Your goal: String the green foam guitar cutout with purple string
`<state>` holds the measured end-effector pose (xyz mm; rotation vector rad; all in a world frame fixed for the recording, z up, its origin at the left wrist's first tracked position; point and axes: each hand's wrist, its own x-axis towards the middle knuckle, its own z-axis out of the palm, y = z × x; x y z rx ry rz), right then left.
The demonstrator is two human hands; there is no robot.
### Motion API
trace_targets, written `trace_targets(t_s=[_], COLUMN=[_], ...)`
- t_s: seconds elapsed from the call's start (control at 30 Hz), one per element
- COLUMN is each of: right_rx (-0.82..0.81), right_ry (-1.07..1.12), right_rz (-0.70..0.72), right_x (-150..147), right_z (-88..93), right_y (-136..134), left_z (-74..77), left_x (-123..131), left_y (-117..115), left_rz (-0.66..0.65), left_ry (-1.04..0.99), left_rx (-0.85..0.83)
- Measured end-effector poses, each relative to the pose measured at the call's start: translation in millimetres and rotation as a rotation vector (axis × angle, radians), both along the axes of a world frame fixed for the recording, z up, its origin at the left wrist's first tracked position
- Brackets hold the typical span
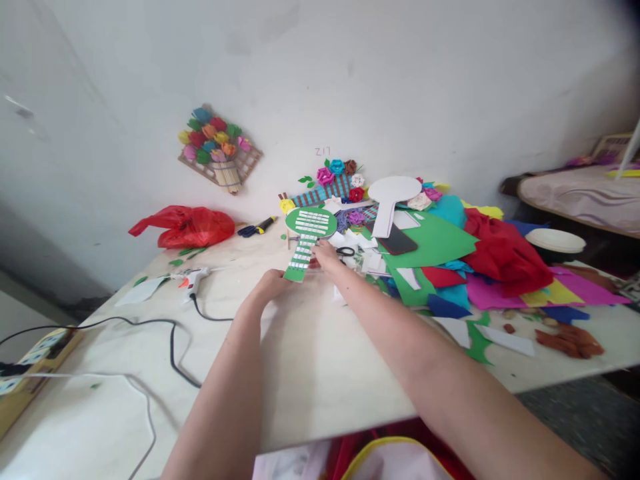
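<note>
A green paddle-shaped cutout (293,275), round at the top with a long handle and rows of white strips across it, is held tilted above the table. My left hand (274,283) grips the lower end of its handle, fingers partly hidden behind. At the handle's right edge, my right hand (326,257) is closed on the same cutout. Scissors with dark handles (345,252) lie just beyond my right hand, among white paper scraps (373,261). Leaning behind them is a white cutout (385,217) of a similar paddle shape.
A glue gun (196,281) with a black cord lies left, near a power strip (37,363). Further back are a red plastic bag (193,227) and a yellow-black cutter (265,225). Coloured sheets (440,243), a phone (395,239) and a white bowl (555,240) fill the right side.
</note>
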<state>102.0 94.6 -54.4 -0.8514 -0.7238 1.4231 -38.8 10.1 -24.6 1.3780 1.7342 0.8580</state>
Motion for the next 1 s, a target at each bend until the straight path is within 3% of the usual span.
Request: trace_targets(t_s=[0.1, 0.27, 0.47, 0.6, 0.77, 1.0], right_rx=[0.001, 0.069, 0.49, 0.664, 0.849, 1.095], right_ry=[-0.115, -0.305, -0.763, -1.104, -1.653, -1.895], right_rz=[-0.081, -0.167, -0.243, -0.131, 0.045, 0.289], right_x=[-2, -1, 12, 14, 13, 7], right_z=[-0.3, -4.4, -3.6, 4.5, 22.4, 42.3], right_y=[1, 5, 7, 6, 3, 6], left_z=[-1.2, -11.2, -23.5, -24.0, -18.1, -18.0], left_x=[-9, -23, -41, -48, -47, -44], left_y=[4, 14, 23, 24, 23, 24], left_rz=[0.0, -0.015, -0.042, -0.028, -0.118, -0.157], left_ry=[0.221, 0.35, 0.405, 0.46, 0.757, 0.85], left_rx=[0.029, 0.083, 0.123, 0.108, -0.045, -0.058])
